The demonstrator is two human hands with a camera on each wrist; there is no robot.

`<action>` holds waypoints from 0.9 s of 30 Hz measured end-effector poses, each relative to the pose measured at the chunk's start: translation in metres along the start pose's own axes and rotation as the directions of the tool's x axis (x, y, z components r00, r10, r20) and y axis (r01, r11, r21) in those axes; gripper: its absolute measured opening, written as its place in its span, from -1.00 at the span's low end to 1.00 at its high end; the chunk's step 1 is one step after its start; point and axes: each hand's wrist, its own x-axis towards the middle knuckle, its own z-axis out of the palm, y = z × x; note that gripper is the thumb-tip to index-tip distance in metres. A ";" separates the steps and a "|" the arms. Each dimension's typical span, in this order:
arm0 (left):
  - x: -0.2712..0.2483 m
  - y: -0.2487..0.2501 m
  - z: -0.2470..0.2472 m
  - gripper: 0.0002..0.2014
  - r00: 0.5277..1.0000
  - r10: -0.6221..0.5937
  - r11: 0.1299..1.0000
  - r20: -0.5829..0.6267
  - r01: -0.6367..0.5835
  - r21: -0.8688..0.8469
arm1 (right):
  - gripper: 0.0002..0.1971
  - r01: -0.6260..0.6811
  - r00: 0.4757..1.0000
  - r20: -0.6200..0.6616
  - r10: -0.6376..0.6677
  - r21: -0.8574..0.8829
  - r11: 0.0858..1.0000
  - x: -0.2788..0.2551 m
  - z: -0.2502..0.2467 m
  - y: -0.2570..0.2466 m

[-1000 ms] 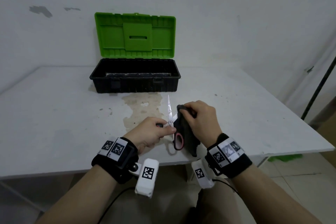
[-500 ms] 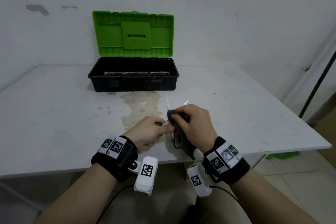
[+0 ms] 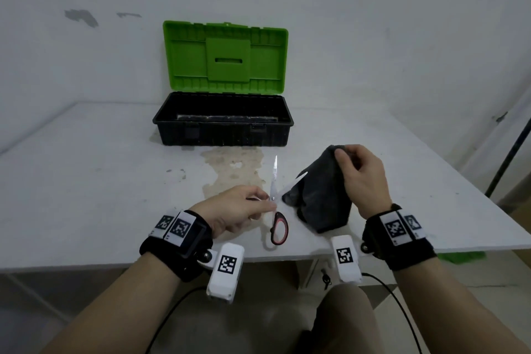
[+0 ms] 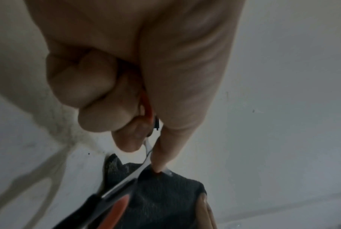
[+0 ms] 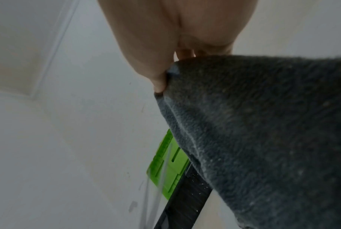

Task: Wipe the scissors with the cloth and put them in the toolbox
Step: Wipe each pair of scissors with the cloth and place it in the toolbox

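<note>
The scissors (image 3: pixel 275 181), with red and black handles, are held just above the table's front edge. Their two blades are spread apart and point away from me. My left hand (image 3: pixel 265 201) pinches them near the pivot; in the left wrist view a blade (image 4: pixel 124 181) runs from my fingertips down onto the cloth (image 4: pixel 161 195). My right hand (image 3: pixel 342 155) pinches the top edge of the dark grey cloth (image 3: pixel 321 198), which hangs just right of the scissors, its lower left part against the right blade. The toolbox (image 3: pixel 224 135) stands at the back with its green lid (image 3: pixel 225 56) up.
A brownish stain (image 3: pixel 232 172) marks the white table (image 3: pixel 86 195) between the toolbox and my hands. The wall rises right behind the toolbox. A dark pole (image 3: pixel 508 158) leans at the far right beyond the table's edge. The right wrist view shows the cloth (image 5: pixel 263 139) and the lid (image 5: pixel 167 164).
My right hand has drawn the cloth up and to the right, off the blades. The scissors' blades now show spread open. My left hand has kept its pinch in place.
</note>
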 end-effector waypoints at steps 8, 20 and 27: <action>0.003 0.000 -0.006 -0.90 0.999 0.027 0.994 -0.025 -0.030 -0.109 | -0.83 -0.081 0.990 0.120 0.071 0.077 0.994 -0.002 -0.007 -0.007; 0.004 0.006 -0.018 -0.91 0.982 0.107 0.944 -0.159 -0.150 -0.294 | -0.80 -0.217 0.962 0.198 0.186 0.149 0.965 -0.009 -0.005 -0.012; 0.011 0.002 -0.015 -0.90 0.934 0.161 0.895 -0.319 -0.274 -0.351 | -0.81 -0.227 0.958 0.209 0.196 0.137 0.964 -0.009 -0.003 -0.009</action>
